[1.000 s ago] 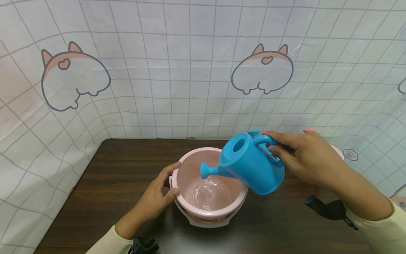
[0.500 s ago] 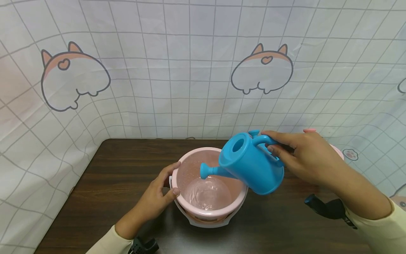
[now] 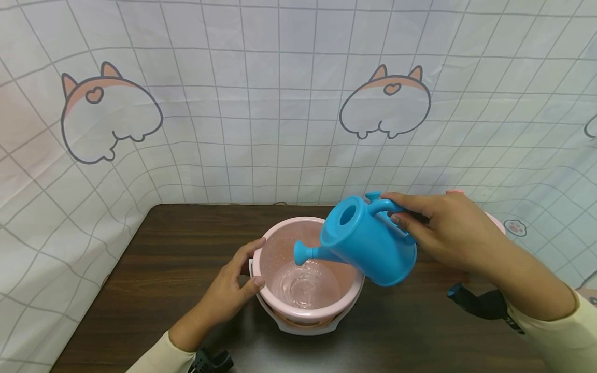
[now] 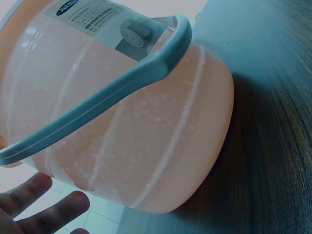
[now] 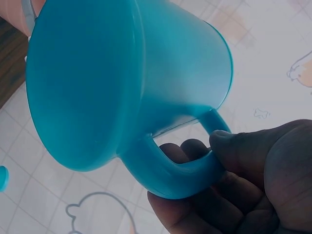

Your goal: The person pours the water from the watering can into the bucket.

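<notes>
A pink bucket (image 3: 298, 313) stands on the dark wooden table, with rippling water at its bottom. My left hand (image 3: 228, 290) holds the bucket's left rim, thumb outside at the front and fingers at the back. In the left wrist view the bucket's translucent wall (image 4: 146, 126) and lowered handle (image 4: 107, 97) show, with fingertips near the wall. My right hand (image 3: 448, 228) grips the handle of a blue watering can (image 3: 373, 248), tilted left with its spout over the bucket. The right wrist view shows fingers and thumb curled round the can's handle (image 5: 170, 180).
Behind the right hand, a pink object (image 3: 495, 223) is partly hidden. A white grid-patterned cloth (image 3: 280, 129) with cartoon drawings hangs behind the table (image 3: 154, 269). Dark straps with devices are on both wrists.
The watering can and right hand have shifted very slightly left. Ripples in the bucket's water have changed shape; the left hand stays on the rim.
</notes>
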Demonstrator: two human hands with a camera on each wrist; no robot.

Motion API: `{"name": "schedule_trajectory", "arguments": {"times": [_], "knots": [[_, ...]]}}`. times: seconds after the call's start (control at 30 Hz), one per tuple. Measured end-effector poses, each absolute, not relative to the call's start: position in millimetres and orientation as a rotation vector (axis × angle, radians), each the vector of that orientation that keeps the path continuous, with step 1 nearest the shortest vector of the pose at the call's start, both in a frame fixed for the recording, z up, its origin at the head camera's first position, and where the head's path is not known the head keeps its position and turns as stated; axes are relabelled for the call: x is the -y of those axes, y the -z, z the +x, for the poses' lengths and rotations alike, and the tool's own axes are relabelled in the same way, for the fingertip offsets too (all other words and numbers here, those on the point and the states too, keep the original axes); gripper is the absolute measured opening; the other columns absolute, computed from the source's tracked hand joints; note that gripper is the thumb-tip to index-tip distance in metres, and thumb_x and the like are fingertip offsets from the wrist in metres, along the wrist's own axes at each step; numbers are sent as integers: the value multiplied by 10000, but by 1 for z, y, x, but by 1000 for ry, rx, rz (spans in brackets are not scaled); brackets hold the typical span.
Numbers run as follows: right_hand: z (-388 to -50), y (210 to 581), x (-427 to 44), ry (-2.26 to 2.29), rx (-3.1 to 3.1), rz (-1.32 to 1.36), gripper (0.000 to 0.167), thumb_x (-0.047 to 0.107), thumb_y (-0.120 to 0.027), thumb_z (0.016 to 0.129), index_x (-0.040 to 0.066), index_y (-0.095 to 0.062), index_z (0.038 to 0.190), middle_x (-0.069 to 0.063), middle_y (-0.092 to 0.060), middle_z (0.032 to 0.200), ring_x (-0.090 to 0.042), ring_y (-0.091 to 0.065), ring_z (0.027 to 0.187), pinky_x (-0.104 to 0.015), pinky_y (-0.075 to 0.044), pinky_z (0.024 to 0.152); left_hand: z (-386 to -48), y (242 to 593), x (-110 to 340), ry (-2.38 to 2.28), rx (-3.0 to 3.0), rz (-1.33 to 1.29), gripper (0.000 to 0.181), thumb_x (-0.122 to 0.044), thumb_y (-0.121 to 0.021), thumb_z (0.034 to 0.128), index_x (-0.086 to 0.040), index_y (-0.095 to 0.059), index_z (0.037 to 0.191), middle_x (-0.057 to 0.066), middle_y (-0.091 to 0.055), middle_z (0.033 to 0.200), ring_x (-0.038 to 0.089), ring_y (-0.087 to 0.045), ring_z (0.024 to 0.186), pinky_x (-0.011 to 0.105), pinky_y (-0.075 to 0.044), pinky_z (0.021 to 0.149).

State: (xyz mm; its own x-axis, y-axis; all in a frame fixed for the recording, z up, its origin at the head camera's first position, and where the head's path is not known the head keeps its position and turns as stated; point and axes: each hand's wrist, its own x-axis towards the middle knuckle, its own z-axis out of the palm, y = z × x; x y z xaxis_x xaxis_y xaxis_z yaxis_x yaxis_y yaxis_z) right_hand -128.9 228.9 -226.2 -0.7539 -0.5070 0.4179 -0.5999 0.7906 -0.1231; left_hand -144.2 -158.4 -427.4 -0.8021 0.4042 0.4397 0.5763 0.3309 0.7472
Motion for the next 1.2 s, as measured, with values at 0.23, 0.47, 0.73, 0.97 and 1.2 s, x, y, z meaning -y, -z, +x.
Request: {"name": "schedule_trajectory", "arguments": {"times": [0.23, 0.47, 0.73, 0.97, 1.2], "knots": [[-129, 223, -227, -372, 2638, 857, 442, 132, -757, 935, 98, -672, 1367, 71, -658, 774, -41, -342, 480, -263, -316, 448, -144, 426, 158, 1481, 2408, -901, 632, -392, -621, 1005, -222, -381, 1565, 57, -629, 1243, 185, -662, 978, 403, -521, 847], [-130, 222, -225, -395, 2653, 848, 458, 140, -764, 934, 90, -661, 1377, -43, -743, 947, -59, -378, 504, -271, -326, 461, -144, 426, 158, 1486, 2413, -896, 637, -382, -627, 999, -218, -383, 1564, 64, -631, 1234, 179, -662, 972, 400, -522, 841], [-131, 222, -225, -407, 2649, 855, 458, 148, -769, 932, 95, -664, 1375, -37, -737, 938, -54, -379, 514, -271, -324, 465, -144, 427, 158, 1490, 2427, -885, 640, -396, -622, 1000, -242, -372, 1569, 60, -622, 1257, 193, -663, 986, 423, -520, 848], [-130, 223, -224, -427, 2614, 864, 454, 133, -786, 914, 115, -684, 1356, -60, -752, 996, -38, -364, 500, -262, -319, 450, -144, 426, 158, 1489, 2438, -881, 639, -389, -617, 1000, -250, -367, 1572, 63, -617, 1272, 198, -663, 998, 459, -524, 844], [-131, 222, -221, -477, 2566, 886, 457, 107, -812, 884, 123, -707, 1327, -102, -756, 1099, -27, -406, 519, -252, -329, 446, -144, 426, 158, 1484, 2434, -881, 638, -369, -624, 997, -241, -373, 1569, 66, -620, 1267, 188, -663, 987, 453, -522, 843]]}}
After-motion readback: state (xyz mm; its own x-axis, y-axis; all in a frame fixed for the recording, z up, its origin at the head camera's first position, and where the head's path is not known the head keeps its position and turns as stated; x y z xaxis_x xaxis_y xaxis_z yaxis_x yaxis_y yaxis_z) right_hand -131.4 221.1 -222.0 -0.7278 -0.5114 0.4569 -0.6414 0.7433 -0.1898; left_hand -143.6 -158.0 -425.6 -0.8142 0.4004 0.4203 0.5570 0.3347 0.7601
